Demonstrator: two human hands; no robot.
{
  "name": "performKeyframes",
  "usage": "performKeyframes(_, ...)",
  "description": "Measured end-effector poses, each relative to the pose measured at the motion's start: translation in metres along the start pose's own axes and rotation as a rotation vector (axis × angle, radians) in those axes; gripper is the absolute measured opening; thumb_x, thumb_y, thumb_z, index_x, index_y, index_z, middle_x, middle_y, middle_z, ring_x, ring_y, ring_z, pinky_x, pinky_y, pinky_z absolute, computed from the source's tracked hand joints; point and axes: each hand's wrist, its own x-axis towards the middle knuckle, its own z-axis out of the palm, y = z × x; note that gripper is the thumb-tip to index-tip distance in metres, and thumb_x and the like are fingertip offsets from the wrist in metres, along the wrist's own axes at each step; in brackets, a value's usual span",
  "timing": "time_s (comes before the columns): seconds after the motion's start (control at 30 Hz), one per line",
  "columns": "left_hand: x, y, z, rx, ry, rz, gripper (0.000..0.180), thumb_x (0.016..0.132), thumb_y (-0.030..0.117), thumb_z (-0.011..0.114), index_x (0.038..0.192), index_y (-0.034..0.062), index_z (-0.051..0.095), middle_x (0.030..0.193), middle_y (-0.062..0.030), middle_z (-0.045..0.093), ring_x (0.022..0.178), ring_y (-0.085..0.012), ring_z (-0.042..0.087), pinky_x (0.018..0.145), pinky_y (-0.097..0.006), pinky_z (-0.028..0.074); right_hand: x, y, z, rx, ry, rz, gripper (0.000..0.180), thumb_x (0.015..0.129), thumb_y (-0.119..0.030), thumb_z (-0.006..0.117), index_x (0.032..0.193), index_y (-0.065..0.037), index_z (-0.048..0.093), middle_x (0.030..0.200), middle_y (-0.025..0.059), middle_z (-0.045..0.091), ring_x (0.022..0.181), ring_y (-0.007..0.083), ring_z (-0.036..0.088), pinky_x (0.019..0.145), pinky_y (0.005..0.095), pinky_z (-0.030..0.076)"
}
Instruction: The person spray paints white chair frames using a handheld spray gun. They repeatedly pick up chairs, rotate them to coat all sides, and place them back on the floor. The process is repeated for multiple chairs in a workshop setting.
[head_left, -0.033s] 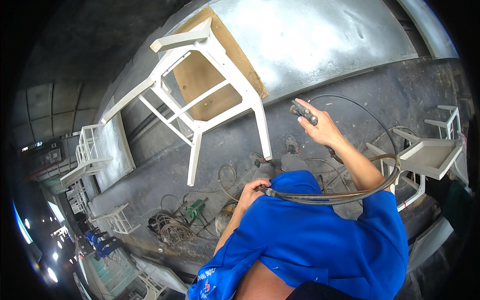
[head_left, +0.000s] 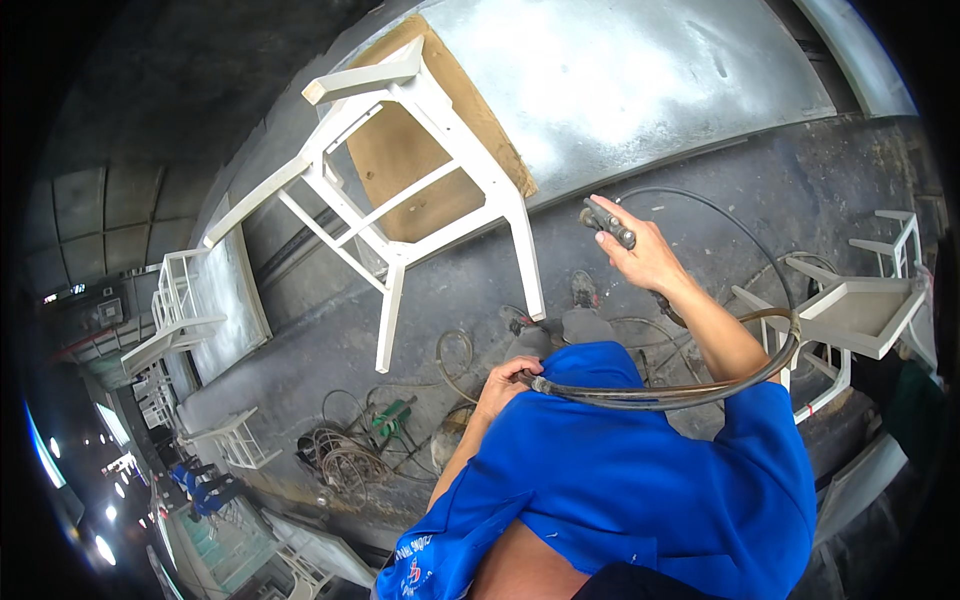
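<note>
Your right hand (head_left: 648, 255), right of centre in the frame, has its fingers curled shut around a dark spray gun (head_left: 607, 222), whose nozzle end pokes out toward the upper left of your fist. From that fist a dark hose (head_left: 700, 390) loops out to the right, bends down past your forearm and runs back across your chest. Your left hand (head_left: 505, 385), just below the middle of the frame, is closed around the other stretch of that hose, gripping it where it meets the blue shirt (head_left: 620, 480).

Above and left of the spray gun, a white wooden chair frame (head_left: 400, 190) stands tilted, its bare brown seat panel facing you and one leg ending just left of your feet. Behind it, at the top of the frame, is a grey paint-dusted board (head_left: 640, 80). Coiled cables (head_left: 345, 460) lie on the dark floor at lower left, and another white frame (head_left: 860, 310) sits at the right edge.
</note>
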Motion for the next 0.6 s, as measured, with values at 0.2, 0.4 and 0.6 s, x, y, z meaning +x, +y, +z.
performKeyframes(0.2, 0.001, 0.002, -0.011, -0.027, -0.045, -0.003, 0.039, 0.071, -0.019, 0.065, 0.104, 0.0017, 0.072, 0.119, -0.0104, 0.069, 0.118, -0.0206, 0.062, 0.102, -0.032, 0.047, 0.021, -0.043, 0.01, 0.169, 0.093, -0.073, 0.056, 0.1, -0.023, 0.061, 0.155, -0.017, 0.049, 0.077, -0.0001, 0.063, 0.064, 0.009, 0.062, 0.053, 0.0286, 0.05)
performKeyframes(0.4, 0.002, -0.004, -0.022, -0.049, -0.056, -0.002, 0.039, 0.074, -0.019, 0.065, 0.106, 0.0015, 0.072, 0.122, -0.009, 0.067, 0.114, -0.0172, 0.062, 0.099, -0.03, 0.048, 0.026, -0.099, 0.004, 0.269, 0.221, -0.253, 0.054, 0.1, -0.018, 0.064, 0.152, -0.017, 0.052, 0.082, 0.0007, 0.067, 0.068, 0.0068, 0.06, 0.061, 0.0249, 0.05)
performKeyframes(0.6, 0.001, 0.0, -0.027, -0.002, -0.094, -0.012, 0.033, 0.08, -0.016, 0.065, 0.107, 0.0013, 0.072, 0.121, -0.0069, 0.068, 0.109, -0.0153, 0.064, 0.096, -0.03, 0.052, -0.016, -0.123, 0.006, 0.256, 0.169, -0.269, 0.059, 0.096, -0.012, 0.066, 0.153, -0.008, 0.05, 0.104, 0.0093, 0.075, 0.078, 0.0129, 0.067, 0.076, 0.0293, 0.055)
